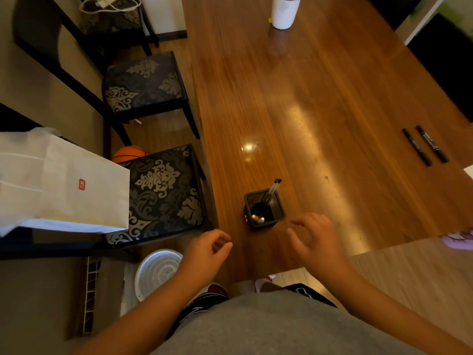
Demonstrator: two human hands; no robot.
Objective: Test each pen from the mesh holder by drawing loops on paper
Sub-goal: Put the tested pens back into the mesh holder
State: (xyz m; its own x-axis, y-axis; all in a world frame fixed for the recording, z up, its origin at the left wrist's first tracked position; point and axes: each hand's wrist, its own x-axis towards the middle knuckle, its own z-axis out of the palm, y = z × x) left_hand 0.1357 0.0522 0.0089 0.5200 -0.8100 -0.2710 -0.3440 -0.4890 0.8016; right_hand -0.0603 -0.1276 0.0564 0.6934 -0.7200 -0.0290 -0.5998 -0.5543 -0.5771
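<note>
Mesh holder (265,210): small black square cup close to the near left edge of the table (332,98), with two slim clear pens (271,190) leaning out of its far corner. The pens look light, stiff and smooth-barrelled, best pinched at the upper shaft and drawn straight out, since the cup looks light enough to tip. Right hand (317,239): fingers spread and relaxed just right of the holder, touching nothing; left hand (207,249): loosely curled, empty, to its near left.

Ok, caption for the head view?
Left hand and right hand hover empty near the mesh holder on the table.
</note>
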